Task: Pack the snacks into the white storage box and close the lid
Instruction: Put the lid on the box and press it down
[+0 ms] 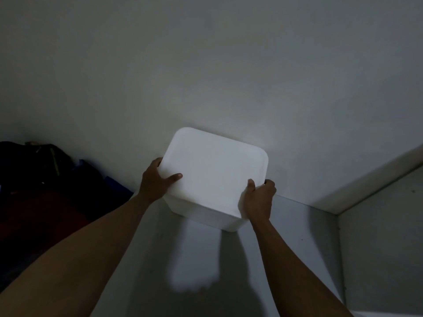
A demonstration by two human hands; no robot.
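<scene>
The white storage box (206, 215) stands on a grey shelf against the wall, with its white lid (214, 172) lying flat on top. My left hand (155, 181) grips the lid's left edge, thumb on top. My right hand (259, 199) grips the lid's near right corner, thumb on top as well. No snacks are in sight; the inside of the box is hidden by the lid.
The grey shelf surface (297, 225) runs to a side wall (377, 236) on the right. A pale back wall (206, 76) rises behind the box. Dark bags and red cloth (45, 191) are piled at the left.
</scene>
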